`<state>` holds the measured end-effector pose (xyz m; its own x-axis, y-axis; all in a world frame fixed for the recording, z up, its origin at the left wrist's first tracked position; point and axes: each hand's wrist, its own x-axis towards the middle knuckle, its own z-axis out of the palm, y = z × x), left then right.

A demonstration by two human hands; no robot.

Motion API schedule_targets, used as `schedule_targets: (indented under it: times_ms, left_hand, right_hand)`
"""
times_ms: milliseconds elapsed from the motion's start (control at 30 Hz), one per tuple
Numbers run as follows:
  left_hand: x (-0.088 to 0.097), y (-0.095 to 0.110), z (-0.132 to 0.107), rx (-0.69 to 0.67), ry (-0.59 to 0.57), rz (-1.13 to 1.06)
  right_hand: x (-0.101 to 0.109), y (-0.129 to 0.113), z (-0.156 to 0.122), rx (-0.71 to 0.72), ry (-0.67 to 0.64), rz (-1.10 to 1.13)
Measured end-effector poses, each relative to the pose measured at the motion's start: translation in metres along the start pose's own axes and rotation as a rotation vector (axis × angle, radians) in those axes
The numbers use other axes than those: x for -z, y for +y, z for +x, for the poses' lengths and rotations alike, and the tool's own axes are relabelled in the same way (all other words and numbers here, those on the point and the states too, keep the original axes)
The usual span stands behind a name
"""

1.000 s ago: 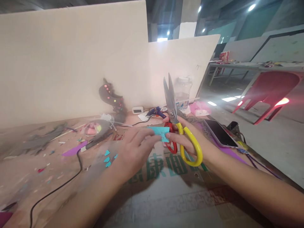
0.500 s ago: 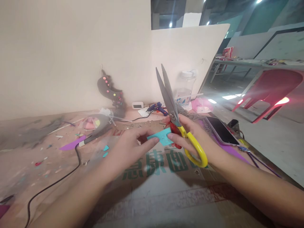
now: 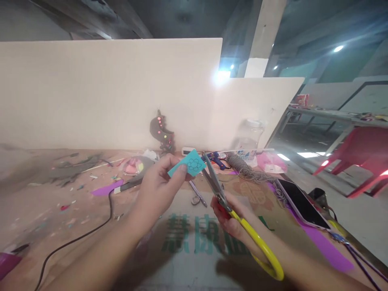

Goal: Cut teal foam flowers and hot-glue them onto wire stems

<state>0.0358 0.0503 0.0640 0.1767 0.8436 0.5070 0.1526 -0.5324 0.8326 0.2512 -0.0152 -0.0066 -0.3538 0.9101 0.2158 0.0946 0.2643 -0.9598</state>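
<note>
Between thumb and fingers, my left hand (image 3: 162, 184) pinches a small turquoise piece of paper (image 3: 194, 162) with a flower outline drawn on it. My right hand (image 3: 233, 216) grips a pair of scissors (image 3: 216, 188) with yellow handles, also holding something red against the palm that is mostly hidden. The scissor blades point up and left, a little apart, with their tips close to the paper's right edge; whether they touch it I cannot tell. Below the hands lies a cardboard sheet (image 3: 194, 266) with green printed characters. A pen (image 3: 198, 194) rests on it.
Along the back stand a dark crescent ornament (image 3: 160, 131), a blue glue gun (image 3: 218, 161), grey yarn (image 3: 248, 167) and a clear jar (image 3: 251, 139). A phone (image 3: 303, 204) lies at right on purple sheet (image 3: 327, 246). A black cable (image 3: 81, 234) crosses the scrap-strewn left side.
The right hand has come off the paper and lowered, and the scissors now point toward the paper's edge. My left hand has lifted and turned the paper. The view has tilted up.
</note>
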Motion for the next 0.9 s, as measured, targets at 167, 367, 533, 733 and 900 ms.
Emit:
schedule_targets:
  times_ms: [167,367,533,733,900]
  left_hand:
    - [-0.007,-0.005,-0.003,0.002,-0.046,0.047]
    - [-0.015,-0.008,-0.008,0.071,-0.098,0.099]
    - [-0.018,-0.007,-0.008,0.071,-0.073,0.059]
    - [-0.019,-0.007,-0.01,0.105,-0.1,0.004]
    - [-0.019,-0.005,-0.011,0.143,-0.131,-0.021]
  right_hand:
    - [-0.006,0.006,-0.003,-0.073,0.0,0.084]
    - [0.0,0.0,-0.002,-0.051,-0.017,0.031]
    - [-0.001,-0.001,-0.001,-0.058,-0.012,0.03]
    - [-0.002,-0.002,0.0,-0.048,-0.014,0.053]
    - [-0.001,-0.005,-0.002,-0.037,-0.019,0.045]
